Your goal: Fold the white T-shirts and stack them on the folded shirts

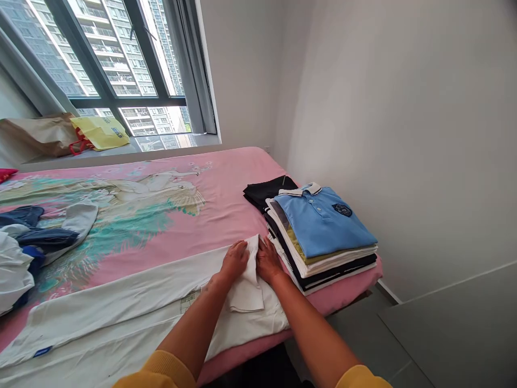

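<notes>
White garment (153,296): lies on the pink bed sheet (230,199), along the near edge of the bed, just left of the stack of folded clothes (323,231). Its long axis runs obliquely, from the lower left corner of the view up and across to the right, roughly following the near edge. The right end reaches the hands and the base of the stack; the left end runs out of view.

Appearance: plain white cloth, laid flat in a long strip with lengthwise creases. A small blue label (42,352) shows near the left end, and a pale green printed patch (189,302) near the middle, partly behind the left forearm. At the right end a narrow flap (247,293) is folded over, its free end toward the person; a ridge of cloth stands between the hands.

Left hand (235,260): palm down on the garment, fingers slightly bent; whether it pinches cloth cannot be told. Right hand (269,261): against the other side of the ridge, fingers bent and close together; hold on the cloth unclear.

Stack: blue polo shirt (327,218) on top, dark badge on its chest.
</notes>
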The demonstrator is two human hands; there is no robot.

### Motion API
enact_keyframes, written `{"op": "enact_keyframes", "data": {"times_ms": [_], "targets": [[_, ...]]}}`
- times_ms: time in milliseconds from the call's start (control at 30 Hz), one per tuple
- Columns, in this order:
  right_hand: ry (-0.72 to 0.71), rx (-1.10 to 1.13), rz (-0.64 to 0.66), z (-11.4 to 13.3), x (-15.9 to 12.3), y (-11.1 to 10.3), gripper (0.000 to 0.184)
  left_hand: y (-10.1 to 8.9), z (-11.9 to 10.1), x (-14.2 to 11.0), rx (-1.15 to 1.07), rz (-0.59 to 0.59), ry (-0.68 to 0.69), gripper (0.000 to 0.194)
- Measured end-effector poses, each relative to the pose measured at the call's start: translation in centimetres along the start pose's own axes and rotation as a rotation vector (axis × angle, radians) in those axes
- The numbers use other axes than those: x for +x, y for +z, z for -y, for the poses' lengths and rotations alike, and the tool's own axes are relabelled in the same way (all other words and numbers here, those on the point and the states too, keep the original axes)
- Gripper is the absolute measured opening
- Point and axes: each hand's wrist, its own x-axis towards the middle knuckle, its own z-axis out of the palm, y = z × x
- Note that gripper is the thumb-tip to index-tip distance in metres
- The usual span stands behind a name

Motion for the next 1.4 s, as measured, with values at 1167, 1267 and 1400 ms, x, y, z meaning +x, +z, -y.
{"op": "enact_keyframes", "data": {"times_ms": [1167, 1267, 1400], "targets": [[0.528, -0.025, -0.252, 1.0, 3.7, 1.2, 0.031, 1.4, -1.6, -0.7, 0.335, 0.145, -0.137, 0.078], [0.509, 0.032, -0.261, 1.0, 3.7, 1.2, 0.024, 1.5, -1.5, -0.6, 0.356, 0.151, -0.145, 0.084], [0.402, 0.256, -0.293, 0.7, 2.7, 0.7, 0.030, 1.6, -1.5, -0.5, 0.367, 0.153, -0.159, 0.086]]}}
